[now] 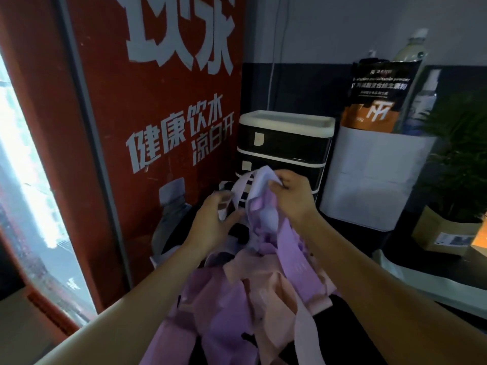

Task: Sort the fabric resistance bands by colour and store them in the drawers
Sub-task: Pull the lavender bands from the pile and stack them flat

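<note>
We have the right hand [291, 198] pinching a pale lilac band [261, 180] before the drawer unit [284, 151] | left hand [210, 219] seemingly gripping another strip, blurred | pile [250, 285] below | we should shake one band free before opening a drawer.

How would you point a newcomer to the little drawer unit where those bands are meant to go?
Start at the big red panel with white lettering on the left. Just right of it, against the dark wall, stands the drawer unit, behind the raised hands. Unlike the plain white box beside it, it has dark drawer fronts, white frames and small pale labels.
</note>
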